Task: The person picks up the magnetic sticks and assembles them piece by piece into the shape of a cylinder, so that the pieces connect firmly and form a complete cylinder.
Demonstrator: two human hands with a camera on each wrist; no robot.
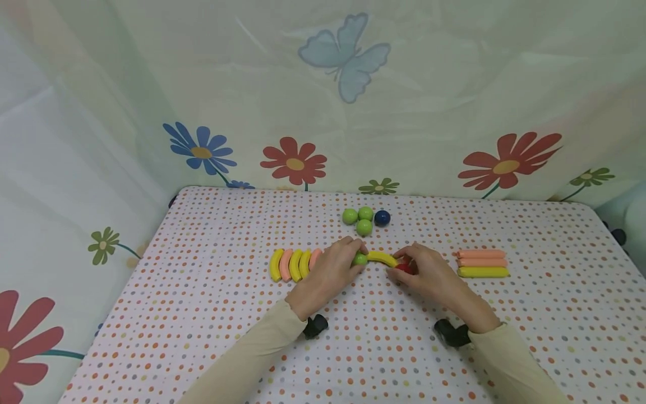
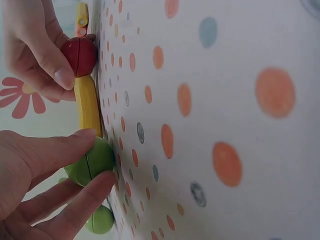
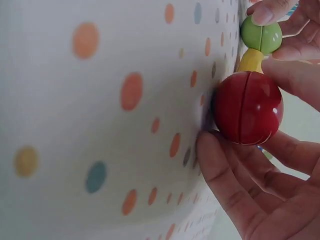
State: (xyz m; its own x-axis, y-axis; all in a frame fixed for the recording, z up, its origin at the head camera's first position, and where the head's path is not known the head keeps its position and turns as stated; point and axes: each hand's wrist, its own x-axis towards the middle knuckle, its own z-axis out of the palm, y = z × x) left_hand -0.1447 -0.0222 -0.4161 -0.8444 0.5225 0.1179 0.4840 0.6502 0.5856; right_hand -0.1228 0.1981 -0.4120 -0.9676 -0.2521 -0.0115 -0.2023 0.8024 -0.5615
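Observation:
My left hand (image 1: 330, 268) pinches a green ball (image 2: 91, 162) between thumb and fingers at the middle of the table. My right hand (image 1: 433, 274) holds a red ball (image 3: 247, 107), its fingers set around it. A curved yellow stick (image 1: 382, 257) lies between the two balls. One end meets the green ball and the other meets the red ball in the left wrist view. Both balls carry a thin seam. In the head view, my right fingers cover part of the red ball.
Several green balls (image 1: 364, 227) and a dark blue ball (image 1: 382, 218) sit behind my hands. At left stands a row of curved yellow and pink sticks (image 1: 285, 265), partly behind my left hand. Straight pink and yellow sticks (image 1: 483, 263) lie at right. A dotted cloth (image 1: 202, 314) covers the table.

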